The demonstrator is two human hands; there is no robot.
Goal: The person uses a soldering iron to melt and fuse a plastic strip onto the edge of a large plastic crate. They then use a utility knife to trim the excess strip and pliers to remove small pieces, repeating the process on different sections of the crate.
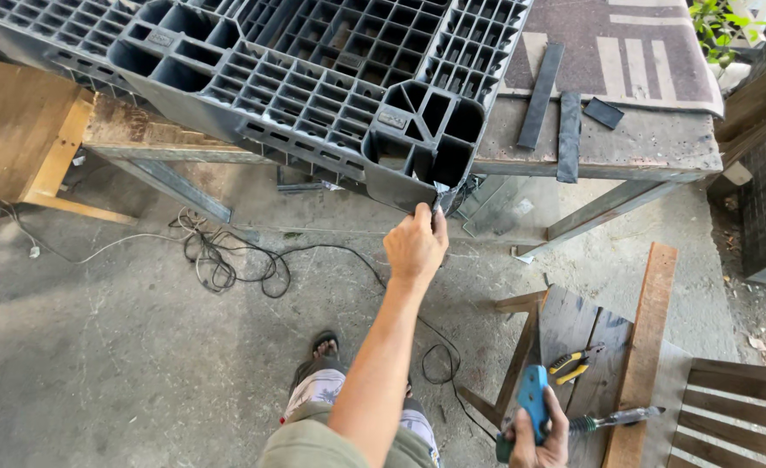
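Left-hand grip pinches a small silvery piece at the dark grey plastic pallet's corner foot; right-hand grip, clamped on a blue-handled tool, sits well below.

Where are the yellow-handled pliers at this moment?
In the head view, lower right: the yellow-handled pliers lie on the dark wooden boards, just above the right hand gripping a blue tool.

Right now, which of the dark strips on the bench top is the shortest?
The small strip farthest right: a short stub lying apart from the two long strips, the slanted one and the upright one beside it.
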